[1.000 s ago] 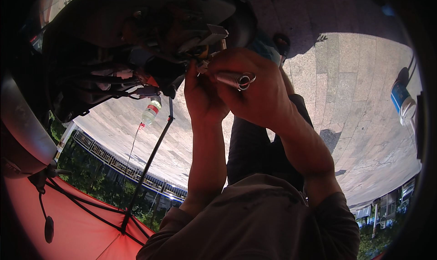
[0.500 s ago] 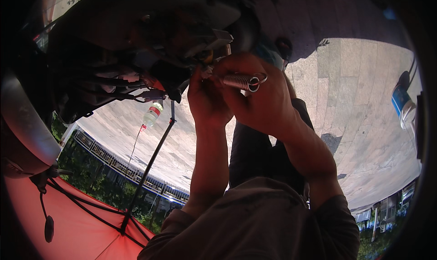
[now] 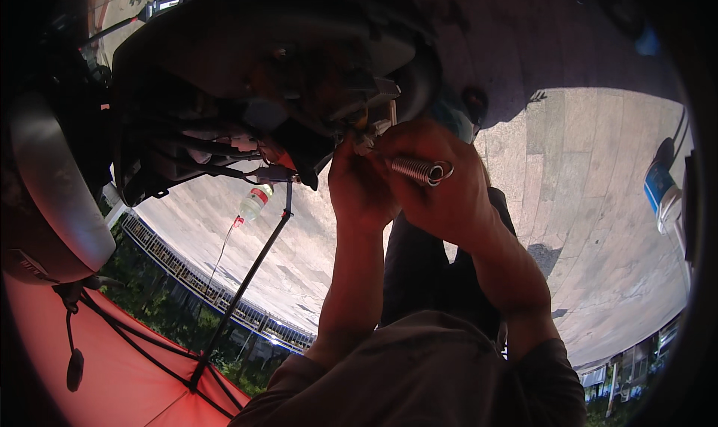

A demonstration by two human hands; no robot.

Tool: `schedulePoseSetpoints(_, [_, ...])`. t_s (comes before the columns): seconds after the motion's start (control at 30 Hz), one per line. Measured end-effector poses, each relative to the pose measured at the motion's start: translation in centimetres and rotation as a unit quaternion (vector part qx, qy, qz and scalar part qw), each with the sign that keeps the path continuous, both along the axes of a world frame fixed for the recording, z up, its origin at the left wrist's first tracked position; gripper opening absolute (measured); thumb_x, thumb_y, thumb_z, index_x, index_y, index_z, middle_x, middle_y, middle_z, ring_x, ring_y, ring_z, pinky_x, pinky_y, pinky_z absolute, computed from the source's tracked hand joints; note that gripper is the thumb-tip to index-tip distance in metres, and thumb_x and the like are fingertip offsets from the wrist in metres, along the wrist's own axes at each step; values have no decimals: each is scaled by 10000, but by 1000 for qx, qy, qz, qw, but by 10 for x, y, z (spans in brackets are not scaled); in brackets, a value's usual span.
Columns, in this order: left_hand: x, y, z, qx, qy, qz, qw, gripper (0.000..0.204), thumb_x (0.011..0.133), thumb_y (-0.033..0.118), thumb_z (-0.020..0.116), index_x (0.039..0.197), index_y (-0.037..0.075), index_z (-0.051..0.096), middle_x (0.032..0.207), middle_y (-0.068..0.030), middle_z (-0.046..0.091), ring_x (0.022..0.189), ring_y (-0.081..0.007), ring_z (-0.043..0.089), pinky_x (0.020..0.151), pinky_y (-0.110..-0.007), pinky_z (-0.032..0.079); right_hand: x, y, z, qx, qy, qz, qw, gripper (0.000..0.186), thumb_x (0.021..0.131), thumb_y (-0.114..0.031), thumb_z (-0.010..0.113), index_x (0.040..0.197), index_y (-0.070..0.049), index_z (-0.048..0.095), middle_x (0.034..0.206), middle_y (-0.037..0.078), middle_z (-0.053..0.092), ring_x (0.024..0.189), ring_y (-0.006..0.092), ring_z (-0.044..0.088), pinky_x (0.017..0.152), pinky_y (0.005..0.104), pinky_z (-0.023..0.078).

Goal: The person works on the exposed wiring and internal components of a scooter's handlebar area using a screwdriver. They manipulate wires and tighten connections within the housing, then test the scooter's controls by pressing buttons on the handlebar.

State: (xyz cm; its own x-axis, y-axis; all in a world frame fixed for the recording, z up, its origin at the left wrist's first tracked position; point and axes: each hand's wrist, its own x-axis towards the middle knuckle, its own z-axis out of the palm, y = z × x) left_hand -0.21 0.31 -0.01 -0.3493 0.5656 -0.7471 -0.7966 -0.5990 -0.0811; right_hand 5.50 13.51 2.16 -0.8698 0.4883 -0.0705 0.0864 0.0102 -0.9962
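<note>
Both of my hands are up close together at the dark underside of a vehicle-like body (image 3: 247, 60). My right hand (image 3: 437, 191) is closed, and a shiny metal coil spring (image 3: 417, 170) with a looped end sticks out of it. Beside it my left hand (image 3: 359, 180) is closed in a pinch at a small pale part (image 3: 364, 144), whose kind is too dark to make out. The right fingertips also meet at this part, just below a yellowish piece (image 3: 360, 119). My fingers partly hide it.
Dark cables (image 3: 202, 161) hang from the body on the left. A clear bottle (image 3: 256, 201) with a red cap hangs neck-down near a thin black pole (image 3: 250, 277). A red canopy (image 3: 112, 360) lies lower left, a blue-and-white container (image 3: 662, 191) at the right on the paving.
The view has shifted, so hands and vehicle body sit slightly lower and further right in the picture. Both hands keep their grip, and the spring still sticks out of the right one.
</note>
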Motion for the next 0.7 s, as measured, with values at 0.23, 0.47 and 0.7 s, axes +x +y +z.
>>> schedulePoseSetpoints(0.23, [4,0,-2,-33,50,-7,998,350,968,285,390,1196,52,517,1129,-107,596,1021,-224,588,902,-370,471,0,2,0,15,-2,25,1000,232,711,5,686,918,-59,603,887,89,644,760,244,666,616,296,523])
schedulePoseSetpoints(0.47, [6,1,0,-84,72,-22,994,369,966,290,400,1222,47,505,1143,-105,592,1049,-239,576,924,-377,453,0,-3,2,67,-11,36,997,257,651,-27,701,875,-81,588,853,62,621,755,247,621,590,323,510])
schedulePoseSetpoints(0.7, [11,-2,-5,-62,102,-26,992,344,968,288,411,1198,56,521,1116,-92,605,1042,-225,577,914,-365,452,8,-10,-10,122,48,19,991,266,624,-11,717,850,-61,586,909,79,634,774,250,632,599,309,516])
